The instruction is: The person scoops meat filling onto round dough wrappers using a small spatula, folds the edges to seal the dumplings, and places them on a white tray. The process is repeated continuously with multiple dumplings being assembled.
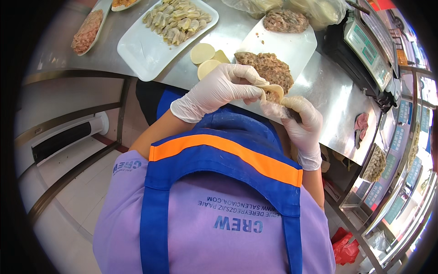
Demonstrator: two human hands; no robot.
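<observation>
My left hand (222, 87), in a white disposable glove, pinches a round dough wrapper (276, 89) that is bent upward around some minced-meat filling (272, 96). My right hand (304, 118), gloved the same way, is at the wrapper's near edge. Its fingers grip a small dark-handled tool (294, 115), mostly hidden; a pale, shiny part below the wrapper is blurred. Just beyond my hands, a mound of minced meat (270, 70) lies on the near end of a white tray (291, 44). Several loose round wrappers (202, 53) rest on the steel table, left of that mound.
A white tray (137, 51) bears many folded dumplings (176, 20). More minced meat (286, 21) sits at the far tray end, near plastic bags (316, 12). A narrow meat tray (99, 30) stands far left. At right are a weighing scale (368, 48) and a pink cloth (361, 125).
</observation>
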